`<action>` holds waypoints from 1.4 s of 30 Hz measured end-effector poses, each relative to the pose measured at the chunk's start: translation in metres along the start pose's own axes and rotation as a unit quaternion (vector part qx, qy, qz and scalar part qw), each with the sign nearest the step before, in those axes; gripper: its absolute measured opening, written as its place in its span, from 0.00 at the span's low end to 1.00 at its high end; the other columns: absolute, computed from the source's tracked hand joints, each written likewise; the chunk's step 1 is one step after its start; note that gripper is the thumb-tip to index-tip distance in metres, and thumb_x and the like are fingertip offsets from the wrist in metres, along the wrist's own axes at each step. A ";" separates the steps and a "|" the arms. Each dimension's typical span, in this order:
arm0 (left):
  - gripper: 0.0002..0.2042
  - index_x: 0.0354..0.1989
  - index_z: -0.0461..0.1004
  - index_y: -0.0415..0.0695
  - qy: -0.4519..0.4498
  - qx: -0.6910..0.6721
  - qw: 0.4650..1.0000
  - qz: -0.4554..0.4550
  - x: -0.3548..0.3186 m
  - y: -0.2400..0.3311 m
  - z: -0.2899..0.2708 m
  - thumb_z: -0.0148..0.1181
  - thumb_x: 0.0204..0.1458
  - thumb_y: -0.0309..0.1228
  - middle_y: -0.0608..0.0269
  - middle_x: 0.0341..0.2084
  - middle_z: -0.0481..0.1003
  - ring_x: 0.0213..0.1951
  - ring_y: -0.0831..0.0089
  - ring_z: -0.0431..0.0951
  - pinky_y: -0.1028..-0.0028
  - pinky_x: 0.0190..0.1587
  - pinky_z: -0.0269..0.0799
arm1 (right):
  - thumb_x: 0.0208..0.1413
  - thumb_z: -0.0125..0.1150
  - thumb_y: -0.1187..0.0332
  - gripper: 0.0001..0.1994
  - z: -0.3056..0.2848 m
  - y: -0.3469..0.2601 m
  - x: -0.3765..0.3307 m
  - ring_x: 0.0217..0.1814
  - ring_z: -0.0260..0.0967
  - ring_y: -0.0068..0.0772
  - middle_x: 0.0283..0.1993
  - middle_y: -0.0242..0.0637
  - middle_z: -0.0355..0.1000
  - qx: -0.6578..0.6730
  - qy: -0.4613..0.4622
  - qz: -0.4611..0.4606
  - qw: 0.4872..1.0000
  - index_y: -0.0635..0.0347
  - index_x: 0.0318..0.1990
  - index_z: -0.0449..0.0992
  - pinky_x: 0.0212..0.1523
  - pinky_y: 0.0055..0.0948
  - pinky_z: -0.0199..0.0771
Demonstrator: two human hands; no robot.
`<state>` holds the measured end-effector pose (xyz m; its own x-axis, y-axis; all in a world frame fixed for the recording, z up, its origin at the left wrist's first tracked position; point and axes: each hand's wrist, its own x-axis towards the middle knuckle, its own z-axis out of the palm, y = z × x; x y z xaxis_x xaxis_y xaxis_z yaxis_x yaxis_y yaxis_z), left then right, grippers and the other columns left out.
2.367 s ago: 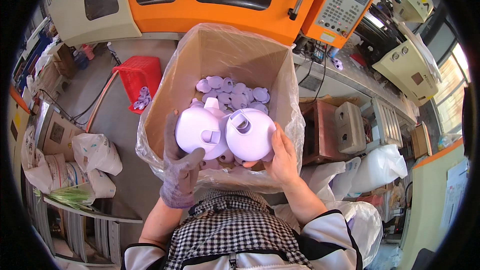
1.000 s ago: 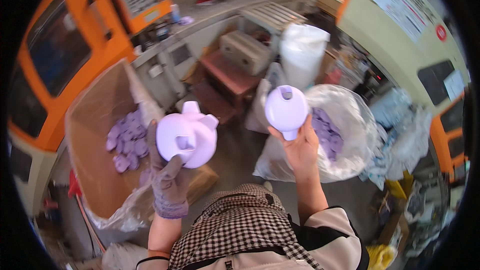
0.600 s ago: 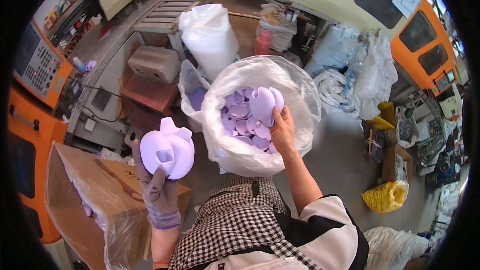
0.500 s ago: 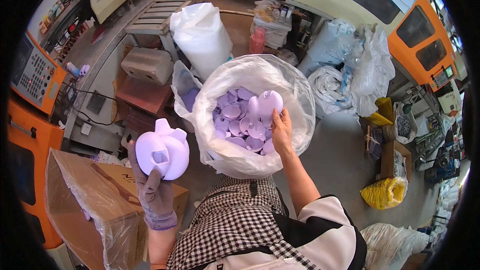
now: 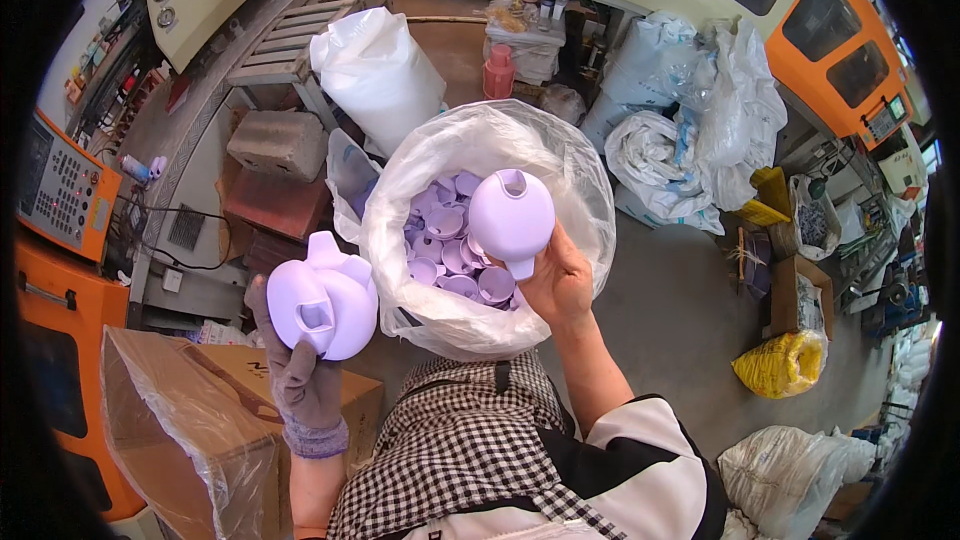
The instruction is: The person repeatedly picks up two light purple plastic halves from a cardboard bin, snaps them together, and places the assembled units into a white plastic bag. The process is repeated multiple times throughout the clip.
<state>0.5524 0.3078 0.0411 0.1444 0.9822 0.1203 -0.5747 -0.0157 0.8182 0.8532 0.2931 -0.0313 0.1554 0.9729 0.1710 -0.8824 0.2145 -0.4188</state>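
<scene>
At lower left, cardboard carton (image 5: 150, 370), plastic film over it. Near it, left hand (image 5: 308, 395) (grey knit glove) raised, fingers up, thumb in front, gripping a lilac double shell (image 5: 345, 305), smooth, stubby projections. Centre: crinkled translucent bag (image 5: 590, 225), thin lilac caps (image 5: 445, 223) inside. Over it, bare right hand (image 5: 563, 285) grips a round lilac shell (image 5: 508, 218), fingers mostly hidden behind; shell blocks some caps. Far right: yellow sack (image 5: 780, 368) on floor.

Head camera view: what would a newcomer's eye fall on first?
Probably the round lilac plastic piece in the bare right hand, over the translucent bag of lilac parts at centre. The gloved left hand, left of the bag, holds more lilac plasticware. An orange control panel brightens the left edge.
</scene>
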 end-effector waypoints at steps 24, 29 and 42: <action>0.41 0.75 0.47 0.54 0.066 0.061 0.995 -0.040 -0.001 -0.020 0.010 0.61 0.54 0.26 0.62 0.69 0.56 0.68 0.61 0.58 0.52 0.69 0.56 | 0.72 0.32 0.58 0.26 -0.007 -0.017 0.001 0.72 0.56 0.54 0.72 0.50 0.54 0.133 -0.098 0.026 0.986 0.61 0.72 0.49 0.65 0.63 0.64; 0.41 0.75 0.47 0.54 0.083 0.081 0.993 -0.039 -0.004 -0.022 0.008 0.63 0.53 0.27 0.63 0.69 0.56 0.68 0.61 0.58 0.53 0.69 0.56 | 0.70 0.41 0.63 0.25 -0.003 -0.019 0.003 0.72 0.57 0.50 0.71 0.48 0.57 0.044 -0.150 -0.006 0.988 0.62 0.71 0.52 0.67 0.57 0.62; 0.41 0.75 0.46 0.53 0.093 0.115 0.988 -0.052 -0.001 -0.018 0.017 0.57 0.52 0.22 0.61 0.69 0.55 0.68 0.61 0.58 0.53 0.69 0.56 | 0.68 0.46 0.68 0.25 -0.005 -0.025 -0.004 0.72 0.58 0.43 0.68 0.46 0.60 -0.016 -0.148 -0.006 0.989 0.64 0.70 0.54 0.71 0.47 0.56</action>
<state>0.5770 0.3040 0.0358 0.0291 0.9979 -0.0585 -0.3628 0.0650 0.9296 0.8768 0.2846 -0.0259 0.0240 0.9033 0.4282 -0.8656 0.2331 -0.4431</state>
